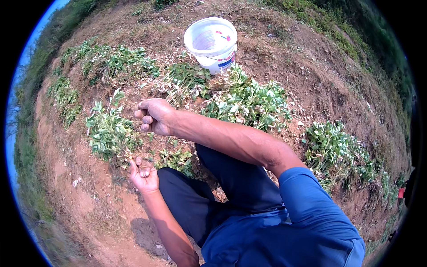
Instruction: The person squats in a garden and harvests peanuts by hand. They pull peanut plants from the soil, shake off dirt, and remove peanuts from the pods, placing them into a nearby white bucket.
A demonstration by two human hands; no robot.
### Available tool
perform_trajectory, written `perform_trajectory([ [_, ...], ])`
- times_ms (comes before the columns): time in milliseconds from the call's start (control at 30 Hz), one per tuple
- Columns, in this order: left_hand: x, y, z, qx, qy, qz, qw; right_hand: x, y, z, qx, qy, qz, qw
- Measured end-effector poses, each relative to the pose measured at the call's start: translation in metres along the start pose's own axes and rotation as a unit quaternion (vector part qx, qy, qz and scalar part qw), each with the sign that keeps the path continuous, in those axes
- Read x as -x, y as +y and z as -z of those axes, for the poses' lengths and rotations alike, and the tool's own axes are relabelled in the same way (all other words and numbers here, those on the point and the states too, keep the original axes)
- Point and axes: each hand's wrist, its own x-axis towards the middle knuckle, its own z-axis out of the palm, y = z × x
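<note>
My left hand (144,174) is at the lower left, palm up, fingers curled at the root end of an uprooted leafy plant bunch (111,133) whose leaves point away from me. Above it, my right hand (155,116) reaches across from the right with its fingers bent inward; whether it pinches something small cannot be told. Close behind the right hand lie wilted green plants (186,78). A larger heap of leafy plants (250,100) lies beyond my right forearm. At the top stands a white plastic bucket (210,40), upright, with red and blue print.
More plant heaps lie at the upper left (116,63), the far left (65,100) and the right (337,150). A small leafy clump (176,160) is beside my knee. The reddish soil (110,207) slopes and carries dry leaves.
</note>
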Motion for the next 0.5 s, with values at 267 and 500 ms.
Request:
perform_trajectory([
  [267,-0.006,-0.008,0.003,-0.015,-0.006,0.018,1.000,0.001,-0.021,0.049,0.043,0.027,-0.017,0.999],
  [500,-0.004,-0.007,0.001,-0.035,0.009,0.007,0.999,0.008,-0.027,0.054,0.059,0.046,-0.011,0.997],
])
